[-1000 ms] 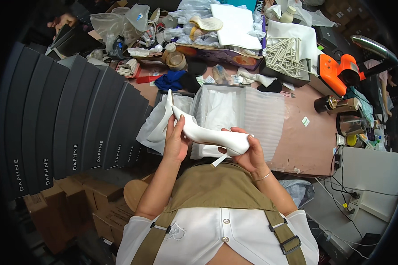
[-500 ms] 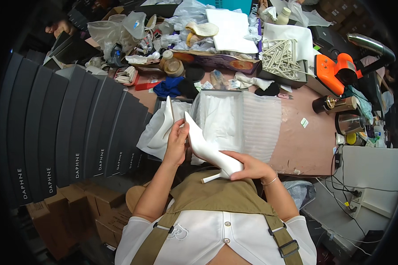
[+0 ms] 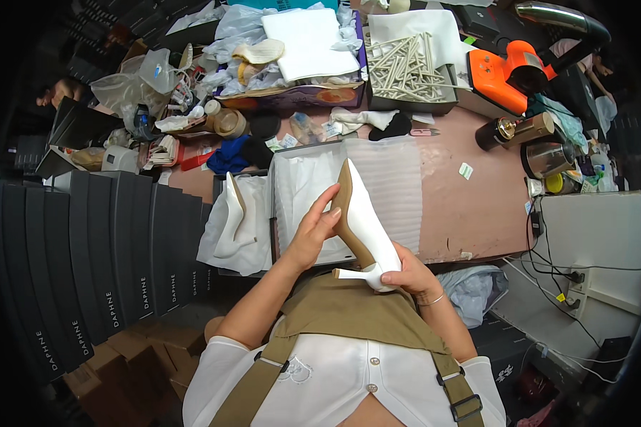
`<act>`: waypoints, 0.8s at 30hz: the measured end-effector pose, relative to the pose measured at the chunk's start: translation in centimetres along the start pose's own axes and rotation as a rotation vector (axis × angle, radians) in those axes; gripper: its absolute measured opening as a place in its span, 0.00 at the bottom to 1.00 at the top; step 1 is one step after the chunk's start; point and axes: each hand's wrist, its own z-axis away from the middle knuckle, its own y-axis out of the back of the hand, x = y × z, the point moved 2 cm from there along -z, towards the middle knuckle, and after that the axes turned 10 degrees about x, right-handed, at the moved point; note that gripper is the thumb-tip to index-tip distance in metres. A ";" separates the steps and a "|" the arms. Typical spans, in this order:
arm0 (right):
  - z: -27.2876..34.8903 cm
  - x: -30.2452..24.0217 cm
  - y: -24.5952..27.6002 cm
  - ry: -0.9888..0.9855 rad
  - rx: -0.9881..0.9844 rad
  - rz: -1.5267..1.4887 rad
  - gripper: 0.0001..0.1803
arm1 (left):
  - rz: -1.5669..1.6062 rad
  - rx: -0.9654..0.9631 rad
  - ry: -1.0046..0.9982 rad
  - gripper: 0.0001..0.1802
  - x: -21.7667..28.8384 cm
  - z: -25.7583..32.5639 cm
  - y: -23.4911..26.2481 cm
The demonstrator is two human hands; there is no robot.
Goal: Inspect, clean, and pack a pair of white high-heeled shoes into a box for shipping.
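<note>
A white high-heeled shoe is tilted on its side in front of my apron, toe pointing away and tan sole turned left. My right hand grips it around the back, by the heel. My left hand holds it at the sole, thumb and fingertips on the front part. To the left, a second white high-heeled shoe lies on white tissue paper. Beyond my hands is an open grey shoebox lined with white paper, with a translucent ribbed foam sheet spread over its right side.
Dark shoeboxes stand stacked at the left. At the back are a purple carton of crumpled paper, a box of white sticks and an orange heat-gun-like device. Jars and cans sit at the right, near hanging cables.
The shoe has been rolled so its sole now shows, and its toe has swung right and away. My left hand has shifted right onto the sole. The whole view has turned slightly rightward.
</note>
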 end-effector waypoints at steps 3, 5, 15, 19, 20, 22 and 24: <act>0.1 0.3 0.1 -0.010 -0.006 -0.032 0.42 | -0.015 0.098 -0.060 0.33 -0.4 0.1 -0.9; 0.0 0.5 0.1 -0.022 -0.009 -0.040 0.42 | -0.107 0.122 -0.164 0.33 -0.9 0.0 -0.9; -0.5 1.3 -2.6 -0.072 0.006 0.005 0.44 | 0.187 0.091 -0.120 0.41 -1.9 2.2 0.6; -0.6 1.5 -3.2 -0.109 -0.021 -0.046 0.43 | 0.243 0.067 -0.131 0.44 -1.2 3.3 1.2; -0.7 1.5 -3.4 -0.116 -0.025 -0.061 0.43 | 0.241 0.066 -0.147 0.44 -1.1 3.5 1.4; -0.8 1.6 -3.8 -0.129 -0.033 -0.093 0.43 | 0.224 0.075 -0.169 0.44 -1.0 3.7 1.8; -1.0 1.7 -4.1 -0.131 -0.044 -0.096 0.43 | 0.195 0.094 -0.181 0.44 -0.9 3.9 2.1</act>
